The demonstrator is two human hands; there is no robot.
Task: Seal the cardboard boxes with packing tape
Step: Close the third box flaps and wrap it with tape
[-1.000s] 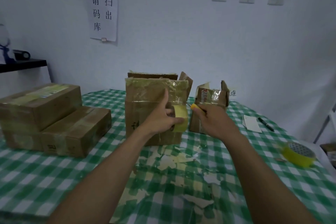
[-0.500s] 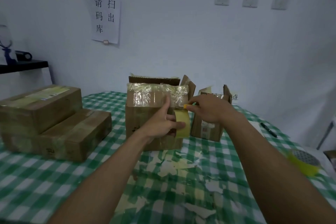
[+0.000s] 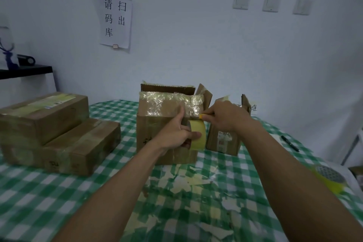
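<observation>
At the middle box (image 3: 157, 129) on the table (image 3: 59, 192), the left hand (image 3: 174, 133) grips the tape roll (image 3: 198, 133) while the right hand (image 3: 224, 116) pinches its free end (image 3: 200, 116), seemingly starting a strip that next needs pulling over the flaps.

L hand (image 3: 174, 133) grips tape roll (image 3: 198, 126); R hand (image 3: 225, 117) pinches tape end (image 3: 200, 116).

On the table (image 3: 39, 192), stacked boxes (image 3: 59, 129) lie left of the open box (image 3: 157, 124), a smaller box (image 3: 222, 143) just right.
</observation>
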